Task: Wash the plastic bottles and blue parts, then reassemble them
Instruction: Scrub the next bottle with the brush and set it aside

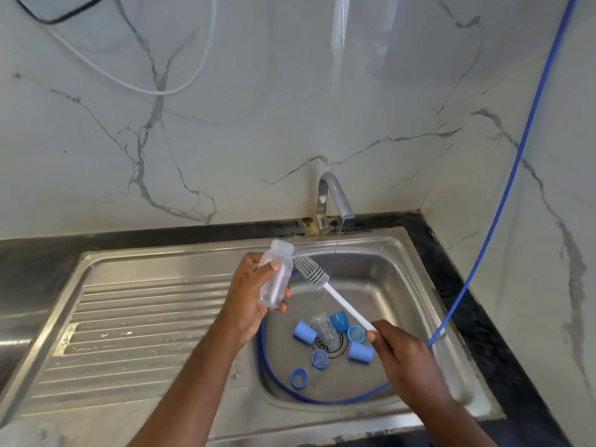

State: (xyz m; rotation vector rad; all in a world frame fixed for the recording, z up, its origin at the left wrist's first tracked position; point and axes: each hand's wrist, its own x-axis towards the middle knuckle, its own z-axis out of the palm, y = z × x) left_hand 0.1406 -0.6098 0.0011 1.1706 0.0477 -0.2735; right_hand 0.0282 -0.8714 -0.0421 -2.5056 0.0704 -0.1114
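Note:
My left hand [250, 295] grips a clear plastic bottle [275, 275] above the sink's left side, its open mouth tilted up and away. My right hand [398, 356] holds the white handle of a bottle brush [311, 271]; the bristle head sits just right of the bottle's neck, outside it. In the basin [380, 285] lie a second clear bottle [325, 330] over the drain and several blue parts: caps [304, 331], [360, 351], rings [320, 359], [299, 378], [355, 333] and a darker blue dome [340, 321].
A grey tap [335, 196] runs a thin stream into the basin. A blue hose [503, 188] comes down the right wall and loops round the basin floor. The ribbed draining board [138, 321] lies to the left. Marble walls meet at the right corner.

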